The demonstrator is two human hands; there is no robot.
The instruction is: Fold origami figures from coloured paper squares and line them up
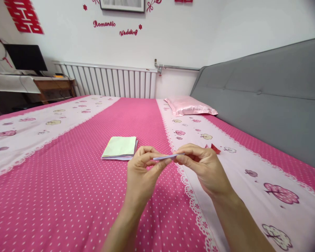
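A small folded piece of pale purple paper is held above the bed, seen almost edge-on. My left hand pinches its left part between thumb and fingers. On the other end, my right hand grips it the same way, and the two thumbs nearly meet along the near edge. Beyond my left hand lies a stack of square paper sheets, pale green on top with purplish sheets showing beneath. Just past my right hand a red folded paper piece rests on the bedspread, partly hidden by the fingers.
The bed has a pink dotted bedspread with pale printed bands. A pink pillow lies by the grey headboard on the right. Along the back wall runs a white radiator; a desk with a monitor stands at left.
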